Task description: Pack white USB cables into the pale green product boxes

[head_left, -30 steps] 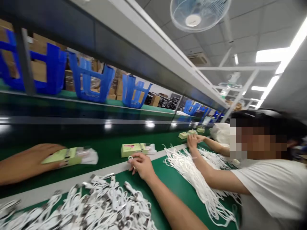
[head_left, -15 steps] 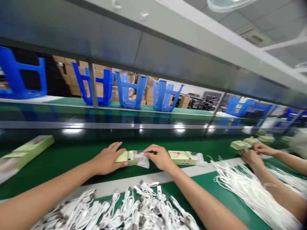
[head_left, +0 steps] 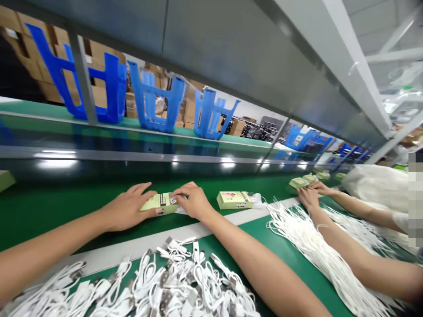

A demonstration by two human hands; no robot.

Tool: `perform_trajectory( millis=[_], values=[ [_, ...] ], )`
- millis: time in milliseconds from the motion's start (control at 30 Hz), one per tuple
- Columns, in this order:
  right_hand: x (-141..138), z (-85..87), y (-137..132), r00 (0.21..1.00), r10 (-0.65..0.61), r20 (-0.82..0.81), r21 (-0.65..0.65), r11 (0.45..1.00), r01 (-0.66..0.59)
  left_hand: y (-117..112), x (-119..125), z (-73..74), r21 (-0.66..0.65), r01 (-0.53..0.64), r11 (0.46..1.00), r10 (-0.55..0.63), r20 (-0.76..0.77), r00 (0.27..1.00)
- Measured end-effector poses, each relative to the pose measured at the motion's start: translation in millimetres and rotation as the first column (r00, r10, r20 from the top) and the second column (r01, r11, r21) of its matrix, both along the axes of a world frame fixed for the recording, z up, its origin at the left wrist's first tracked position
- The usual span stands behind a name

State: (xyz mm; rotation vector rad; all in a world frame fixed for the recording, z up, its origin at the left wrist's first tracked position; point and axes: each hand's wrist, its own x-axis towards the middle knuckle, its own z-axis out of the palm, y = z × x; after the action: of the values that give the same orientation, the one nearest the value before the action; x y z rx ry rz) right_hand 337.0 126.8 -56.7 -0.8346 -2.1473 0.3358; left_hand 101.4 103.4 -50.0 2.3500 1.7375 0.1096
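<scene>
Near bench edge, white USB cables (head_left: pixel 165 281) in loose heap. Past them, left hand (head_left: pixel 127 207) and right hand (head_left: pixel 193 201) close together, gripping small pale green box (head_left: pixel 161 204) on green belt (head_left: pixel 66 193). Box looks light, stiff; hold long sides. Blue plastic racks (head_left: pixel 155 99) far off.

Free passage is along the green conveyor belt (head_left: pixel 82 211): a short gap between the right hand (head_left: pixel 194 201) and the next pale green box (head_left: pixel 235 200), then a longer run from that box to a co-worker's hands (head_left: pixel 309 193). The left hand (head_left: pixel 127 207) has belt on its left, up to another box (head_left: pixel 5 180) at the frame edge. A third box (head_left: pixel 161 204) sits between the hands. Near side is blocked by the grey divider strip (head_left: pixel 125 257), the white USB cables (head_left: pixel 165 281) and the white cord bundle (head_left: pixel 307 246). Far side: dark glossy panel (head_left: pixel 132 154), steel post (head_left: pixel 82 75), blue plastic holders (head_left: pixel 155 99).
</scene>
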Motion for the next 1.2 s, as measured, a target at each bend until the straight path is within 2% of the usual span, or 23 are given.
perform_trajectory(
  millis=[167,300,400,500,633,767,900,967,1033,1100,1200],
  values=[
    [6,-12.8,-14,0.999,0.044,0.002,0.028,0.999,-0.044,14,6,-2.1,-0.076,0.041,0.996,-0.034,0.088,0.996],
    [16,-12.9,-19,0.999,0.036,-0.029,-0.033,0.999,-0.037,10,15,1.1,-0.035,0.045,0.998,-0.041,0.097,0.994],
    [37,-13.7,-22,0.991,-0.071,-0.117,-0.099,0.993,0.059,8,23,3.8,-0.027,0.026,0.999,-0.024,0.079,0.997],
    [58,-19.5,-28,0.967,-0.195,-0.164,-0.129,0.976,0.175,10,29,5.4,-0.105,0.050,0.993,-0.042,0.076,0.996],
    [67,-24.6,-35,0.985,-0.161,-0.063,-0.057,0.986,0.158,17,35,2.5,-0.110,0.059,0.992,-0.054,0.049,0.997],
    [64,-24.8,-35,0.965,-0.260,-0.038,-0.001,0.966,0.260,23,41,-4.9,-0.081,0.089,0.993,-0.085,0.052,0.995],
    [67,-25.1,-31,0.950,-0.303,0.078,0.034,0.953,0.301,28,48,-8.3,-0.063,0.114,0.992,-0.111,0.054,0.992],
    [71,-24.3,-33,0.955,-0.293,0.044,0.013,0.956,0.293,28,53,-7.7,-0.056,0.113,0.992,-0.110,0.042,0.993],
    [78,-22.7,-43,0.952,-0.298,-0.066,-0.048,0.954,0.296,28,60,-5.4,-0.037,0.119,0.992,-0.118,0.047,0.992],
    [89,-20.6,-60,0.937,-0.319,-0.142,-0.125,0.945,0.303,30,66,-0.5,-0.011,0.132,0.991,-0.131,0.089,0.987],
    [114,-18.2,-97,0.952,-0.280,-0.124,-0.236,0.940,0.246,35,64,13.3,0.076,0.079,0.994,-0.101,0.353,0.930]
  ],
)
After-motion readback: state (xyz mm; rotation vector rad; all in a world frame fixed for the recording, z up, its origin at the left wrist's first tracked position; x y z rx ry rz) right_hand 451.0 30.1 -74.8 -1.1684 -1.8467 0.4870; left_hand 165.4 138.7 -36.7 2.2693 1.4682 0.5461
